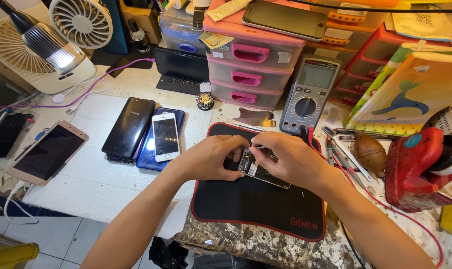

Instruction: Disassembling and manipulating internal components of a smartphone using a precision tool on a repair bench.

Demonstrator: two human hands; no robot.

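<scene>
An opened phone [259,172] with its insides showing lies on a black mat with a red edge [258,206]. My left hand [213,157] grips the phone's upper left end with thumb and fingers. My right hand [288,158] rests over the phone and pinches a thin metal tool [260,147], its tip at the phone's top. Most of the phone's upper part is hidden by my fingers.
A stack of phones [146,134] lies left of the mat, and a rose-gold phone [47,152] further left. A grey multimeter [309,94], pink drawers [251,69], a brown blower bulb [370,152], loose tools [340,149], a red device [420,167] and white fans [41,50] ring the bench.
</scene>
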